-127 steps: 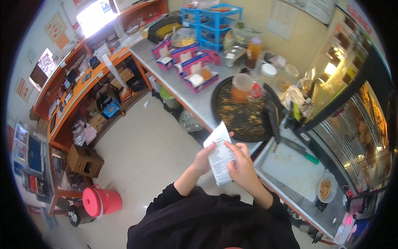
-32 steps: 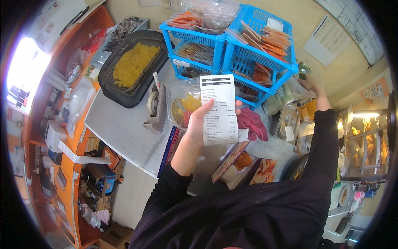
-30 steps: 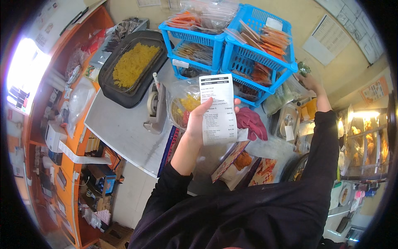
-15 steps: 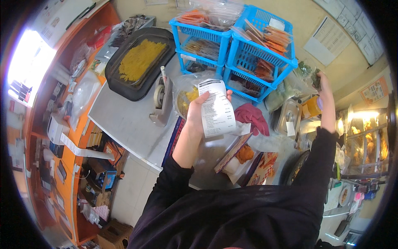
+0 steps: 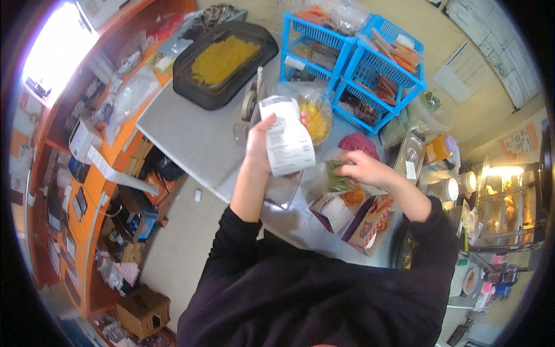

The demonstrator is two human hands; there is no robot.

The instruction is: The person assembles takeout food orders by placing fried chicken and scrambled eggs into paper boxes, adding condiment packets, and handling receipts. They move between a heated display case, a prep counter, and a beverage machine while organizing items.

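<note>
My left hand (image 5: 256, 147) is closed round a long white printed receipt (image 5: 291, 141), held up over the grey table (image 5: 167, 124). In my right hand (image 5: 370, 170) is a small clear bag of green leaves (image 5: 340, 178), pinched at its upper side. That bag hangs just above an open patterned carton (image 5: 363, 232), which holds a piece of orange-brown fried food (image 5: 352, 198) and a white wrapped item (image 5: 333, 209). Behind the receipt sits a clear bag of yellow pieces (image 5: 316, 122). A crumpled maroon cloth (image 5: 359, 144) lies beyond my right hand.
A black tray of yellow rice-like food (image 5: 225, 61) and a tape dispenser (image 5: 243, 130) occupy the table's left part. Blue stacked baskets (image 5: 347, 72) with packets stand at the back. Metal pan (image 5: 409, 151) and tubs (image 5: 444, 189) are on the right; orange shelving (image 5: 115, 173) is at left.
My right hand has come back from the far right with the bag of green leaves and is now over the carton. The receipt stays in my left hand; the whole view has shifted.
</note>
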